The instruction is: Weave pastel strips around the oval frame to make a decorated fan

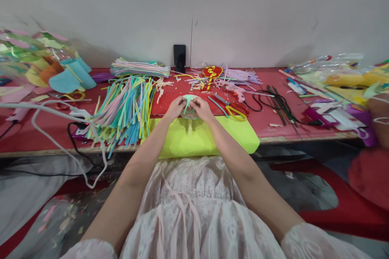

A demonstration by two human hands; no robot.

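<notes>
The left hand [177, 108] and right hand [201, 109] appear to have their fingers pinched on the green stem [186, 107], above the disc [191, 116] near the bench's [264, 123] front. Small, even bends close to the fingertips should keep it neat.

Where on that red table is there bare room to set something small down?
Apart from a small pale scrap, the red tabletop between the yellow-handled scissors and thin dark rods looks free. A smaller gap separates the left hand from the pile of pastel fuzzy sticks. That pile crowds the left; clear plastic packaging crowds the far right.
</notes>
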